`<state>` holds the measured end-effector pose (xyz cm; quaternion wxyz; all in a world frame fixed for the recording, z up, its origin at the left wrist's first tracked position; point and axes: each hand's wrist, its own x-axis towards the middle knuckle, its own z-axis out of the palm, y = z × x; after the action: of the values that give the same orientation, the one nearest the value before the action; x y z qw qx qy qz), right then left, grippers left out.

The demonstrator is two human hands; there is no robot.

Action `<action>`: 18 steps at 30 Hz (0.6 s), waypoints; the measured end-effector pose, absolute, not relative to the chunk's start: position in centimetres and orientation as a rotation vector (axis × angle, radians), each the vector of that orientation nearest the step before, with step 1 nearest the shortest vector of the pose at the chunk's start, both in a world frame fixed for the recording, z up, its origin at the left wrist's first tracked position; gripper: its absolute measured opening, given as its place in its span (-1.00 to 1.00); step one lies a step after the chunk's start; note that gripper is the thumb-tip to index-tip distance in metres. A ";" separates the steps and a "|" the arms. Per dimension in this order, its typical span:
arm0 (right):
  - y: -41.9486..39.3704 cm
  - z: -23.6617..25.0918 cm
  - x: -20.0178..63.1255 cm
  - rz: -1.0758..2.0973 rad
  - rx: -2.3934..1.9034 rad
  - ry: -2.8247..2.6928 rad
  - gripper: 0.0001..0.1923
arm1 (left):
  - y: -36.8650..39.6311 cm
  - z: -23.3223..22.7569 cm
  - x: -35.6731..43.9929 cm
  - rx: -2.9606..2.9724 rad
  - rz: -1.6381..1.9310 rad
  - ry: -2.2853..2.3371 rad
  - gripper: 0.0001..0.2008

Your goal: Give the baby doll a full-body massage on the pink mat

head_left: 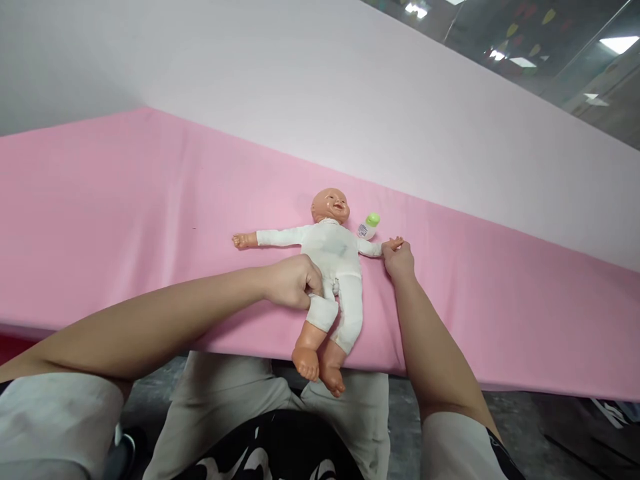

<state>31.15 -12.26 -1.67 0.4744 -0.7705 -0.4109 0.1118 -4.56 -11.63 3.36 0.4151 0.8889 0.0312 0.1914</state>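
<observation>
While doll (pixel 336 263) lies face-up on pink table (pixel 150 220), head points away, feet overhang near edge. Left hand (pixel 293 281) pinches suit at hip; right hand (pixel 399 258) grips doll's wrist.

Bottle (pixel 369 227) label print too small, no legible txt.

Doll (pixel 333 267): moulded plastic head and limbs, slight sheen; its white romper is soft matt knit cloth, a bit grey-smudged at the chest. Table cover (pixel 125 220): pink woven cloth, matt, smooth. Small bottle (pixel 369 227): glossy plastic, green cap, paper label.
</observation>
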 end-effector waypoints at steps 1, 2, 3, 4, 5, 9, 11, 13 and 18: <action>-12.3 -1.6 30.9 0.262 -1.904 -1.042 -0.38 | -11.6 3.4 -4.6 2.223 0.486 0.094 -0.85; -12.4 -1.5 30.6 0.260 -1.906 -1.069 -0.36 | -11.5 3.4 -4.6 2.209 0.498 0.114 -0.86; -12.4 -1.4 30.3 0.261 -1.890 -1.079 -0.35 | -11.4 3.6 -4.7 2.187 0.518 0.139 -0.88; -12.5 -1.3 29.9 0.263 -1.858 -1.079 -0.33 | -11.2 3.7 -4.7 2.159 0.550 0.173 -0.89; -12.5 -1.3 29.5 0.264 -1.812 -1.074 -0.32 | -11.1 3.8 -4.7 2.125 0.591 0.221 -0.91; -12.6 -1.0 27.4 0.174 -1.645 -1.161 -0.35 | -9.8 4.0 -5.0 1.930 0.782 0.523 -0.88; -12.7 -0.9 26.0 0.081 -1.616 -1.304 -0.42 | -8.9 3.7 -5.1 1.826 0.853 0.658 -0.84; -12.7 -0.8 24.5 -0.025 -1.590 -1.501 -0.45 | -7.8 3.3 -5.2 1.764 0.878 0.753 -0.81; -12.6 -0.8 22.1 -0.152 -1.659 -1.886 -0.45 | -5.8 2.0 -5.0 1.683 0.846 0.844 -0.82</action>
<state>22.14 -12.60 -0.77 0.3075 -0.6273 -0.7132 -0.0576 -4.96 -5.76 2.03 0.5131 0.6999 0.3509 0.3520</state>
